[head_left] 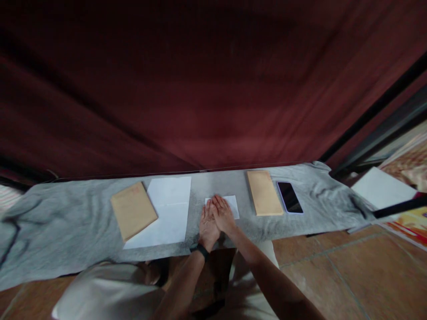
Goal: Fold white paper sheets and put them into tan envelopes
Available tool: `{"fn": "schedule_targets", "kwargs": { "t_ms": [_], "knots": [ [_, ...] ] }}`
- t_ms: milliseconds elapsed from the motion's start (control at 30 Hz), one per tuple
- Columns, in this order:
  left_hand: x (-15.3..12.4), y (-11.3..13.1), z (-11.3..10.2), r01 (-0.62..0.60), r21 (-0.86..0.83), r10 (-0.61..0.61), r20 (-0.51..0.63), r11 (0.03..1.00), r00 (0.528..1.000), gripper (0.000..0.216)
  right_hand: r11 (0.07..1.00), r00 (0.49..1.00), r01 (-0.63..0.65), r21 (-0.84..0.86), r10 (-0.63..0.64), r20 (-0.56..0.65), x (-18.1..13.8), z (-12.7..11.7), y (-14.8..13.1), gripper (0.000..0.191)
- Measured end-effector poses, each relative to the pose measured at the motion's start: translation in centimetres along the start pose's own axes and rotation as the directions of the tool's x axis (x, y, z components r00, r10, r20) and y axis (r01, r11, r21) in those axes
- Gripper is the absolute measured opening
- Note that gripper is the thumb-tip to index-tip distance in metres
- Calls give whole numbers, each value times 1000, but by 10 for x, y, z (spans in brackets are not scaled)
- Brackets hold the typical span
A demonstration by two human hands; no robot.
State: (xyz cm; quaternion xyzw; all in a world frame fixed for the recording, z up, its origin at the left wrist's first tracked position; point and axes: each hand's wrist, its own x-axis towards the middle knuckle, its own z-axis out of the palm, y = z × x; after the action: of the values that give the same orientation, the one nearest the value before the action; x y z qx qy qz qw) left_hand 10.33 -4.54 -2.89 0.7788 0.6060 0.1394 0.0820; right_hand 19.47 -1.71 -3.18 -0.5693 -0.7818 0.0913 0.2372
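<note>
A small folded white paper [231, 205] lies on the grey cloth [66, 222] at the middle of the table. My left hand [207, 226] lies flat with fingers stretched out, its fingertips on the paper's left part. My right hand [223, 214] also lies flat and open, pressing on the paper, partly overlapping my left hand. A dark band is on my left wrist. Left of my hands are a large white sheet [167, 213] and a brown envelope [133, 210] lying on its corner. To the right lie another brown envelope [264, 192] and a black phone [289, 197].
A dark red curtain [200, 89] hangs right behind the table. At far right a white sheet [382, 189] rests on a patterned surface beside a black bar [400, 206]. Tiled floor [333, 266] shows below the table's front edge.
</note>
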Motion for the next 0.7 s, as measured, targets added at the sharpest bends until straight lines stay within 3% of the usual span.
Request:
{"fn": "schedule_targets", "kwargs": {
  "t_ms": [300,700],
  "knots": [
    [1,-3,2,145,77,-140,-69,986,988,58,973,999,25,-228,-33,-30,-28,-15,47,54],
    [-11,-12,-10,209,45,-199,-159,977,967,57,950,993,-66,-306,33,-112,-53,-27,64,55]
  ]
}}
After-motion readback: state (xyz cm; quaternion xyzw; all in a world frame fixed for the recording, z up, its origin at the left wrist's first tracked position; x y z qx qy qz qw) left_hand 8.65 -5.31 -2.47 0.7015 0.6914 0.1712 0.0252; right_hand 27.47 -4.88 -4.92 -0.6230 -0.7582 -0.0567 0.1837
